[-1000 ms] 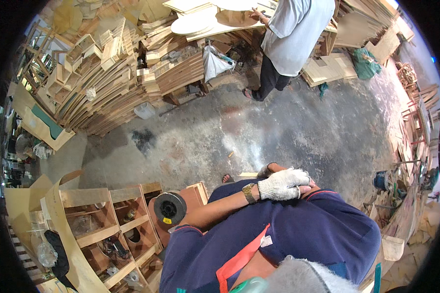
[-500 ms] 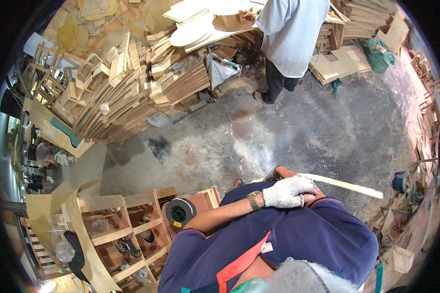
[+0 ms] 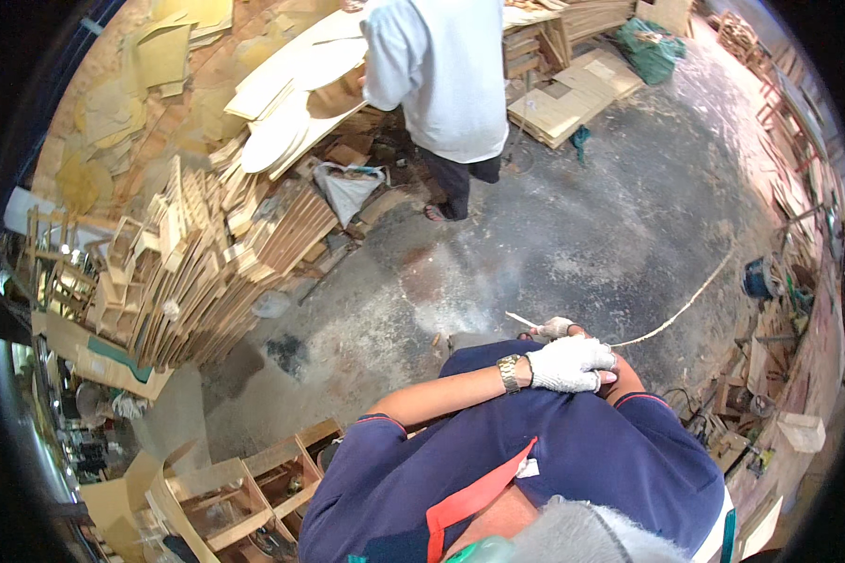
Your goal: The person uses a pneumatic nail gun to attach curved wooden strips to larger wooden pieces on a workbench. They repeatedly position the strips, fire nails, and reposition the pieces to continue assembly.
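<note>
My left hand point(image 3: 573, 365), in a white knit glove with bare fingertips, is curled shut in front of my body beside my right forearm. What lies inside its fingers is hidden. Just beyond it, my right hand point(image 3: 558, 327), also gloved, is partly covered by the left and closed around a long, thin, pale flexible strip point(image 3: 674, 317). One short end of the strip sticks out to the left of the right hand. Its long part emerges past the right wrist and curves up and away to the right over the floor.
Another person point(image 3: 446, 84) stands ahead by a bench with pale boards point(image 3: 282, 131). Stacked wooden slats point(image 3: 197, 281) fill the left side. A wooden frame with compartments point(image 3: 244, 507) is near my left. Flat panels point(image 3: 573, 98) and a blue bucket point(image 3: 759, 279) are at the right.
The strip has swung from pointing right and slightly down to curving up and right, and looks narrower. A short end now shows left of my hands. The surroundings have shifted as my view turned.
</note>
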